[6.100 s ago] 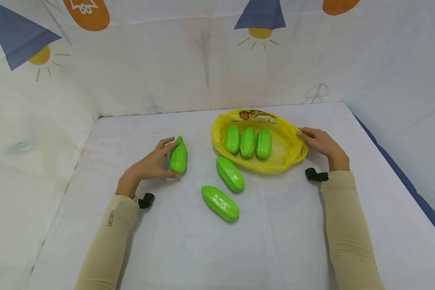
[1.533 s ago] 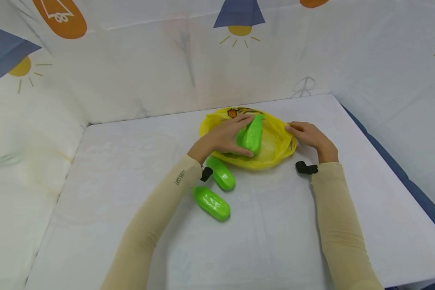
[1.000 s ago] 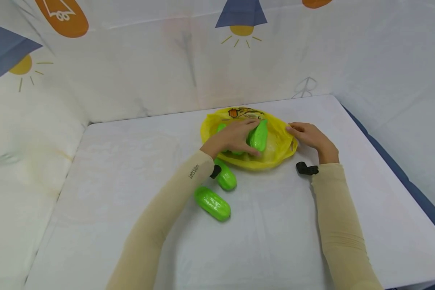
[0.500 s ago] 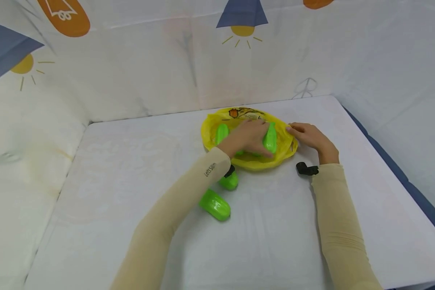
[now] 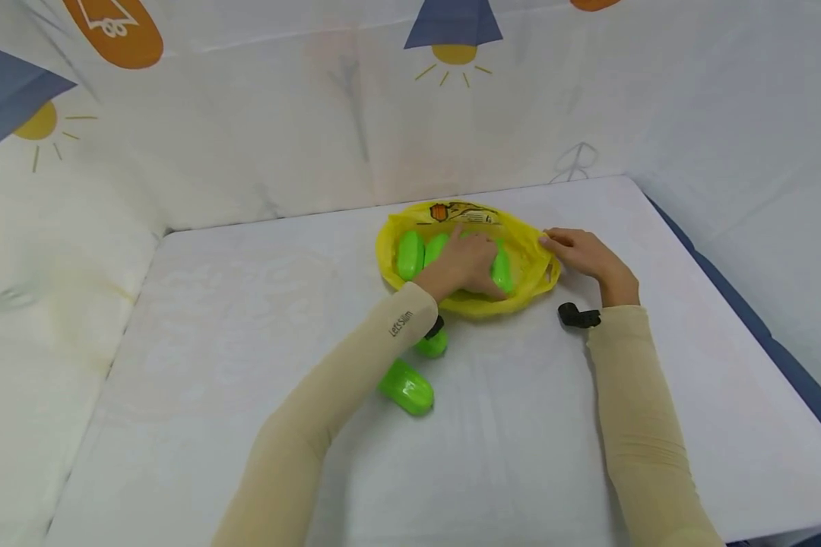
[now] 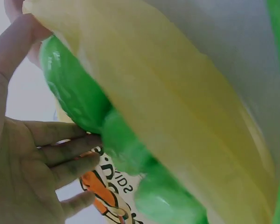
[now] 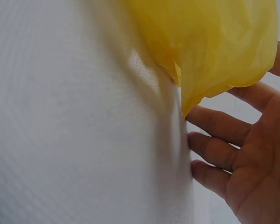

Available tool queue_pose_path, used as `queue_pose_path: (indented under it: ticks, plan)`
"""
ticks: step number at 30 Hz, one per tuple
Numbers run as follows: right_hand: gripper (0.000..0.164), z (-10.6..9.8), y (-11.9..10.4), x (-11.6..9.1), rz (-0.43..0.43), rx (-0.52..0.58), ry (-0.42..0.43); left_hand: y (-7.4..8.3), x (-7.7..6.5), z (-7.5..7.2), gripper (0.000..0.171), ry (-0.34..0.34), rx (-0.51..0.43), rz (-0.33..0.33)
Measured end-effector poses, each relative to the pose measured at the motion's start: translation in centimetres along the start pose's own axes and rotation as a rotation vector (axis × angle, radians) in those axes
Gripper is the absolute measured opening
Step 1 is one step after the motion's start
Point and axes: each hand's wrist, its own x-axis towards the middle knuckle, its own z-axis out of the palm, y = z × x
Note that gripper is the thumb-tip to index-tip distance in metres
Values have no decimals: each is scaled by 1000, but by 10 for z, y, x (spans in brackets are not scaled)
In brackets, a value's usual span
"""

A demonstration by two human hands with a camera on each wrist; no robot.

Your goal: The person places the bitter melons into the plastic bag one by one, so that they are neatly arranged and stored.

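A yellow plastic bag (image 5: 487, 308) lies with its mouth wide, several glossy green cucumber-shaped vegetables (image 5: 410, 255) side by side inside it. Over the bag is my left hand (image 5: 467, 266), above the rightmost green vegetable (image 5: 502, 270). In the left wrist view the fingers (image 6: 70, 154) are straight, their tips at that vegetable, and the thumb is by the bag's rim. At the bag's right side my right hand (image 5: 584, 254) pinches the rim between thumb and index finger; its other fingers (image 7: 214, 147) are loose. The left forearm partly covers two green vegetables outside the bag.
Those two vegetables, one nearer (image 5: 407, 387) and one by the bag (image 5: 432, 344), lie on the white-covered table (image 5: 520, 456). White cloth walls (image 5: 280, 137) with printed lamps stand behind and at the sides. Each wrist carries a small black camera (image 5: 578, 315).
My left hand has brought a green vegetable from the table's left into the bag, to the right of the others, and loosened its fingers. The right hand has kept its hold on the rim.
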Motion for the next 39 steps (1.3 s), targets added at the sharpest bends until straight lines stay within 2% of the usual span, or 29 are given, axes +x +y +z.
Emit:
queue_pose_path:
  ticks: [9, 16, 24, 39]
  plan:
    - [84, -1, -1, 0, 6, -14, -10, 0, -9, -2, 59, -62, 14, -44]
    - [84, -1, -2, 0, 4, -15, -16, 0, -9, 1, 78, -69, 1, -68]
    - [85, 0, -3, -1, 3, -9, -14, -3, -11, 1, 97, -82, -37, -64]
    - [87, 0, -2, -1, 17, -14, -17, -13, -15, 1, 103, -2, -164, -2]
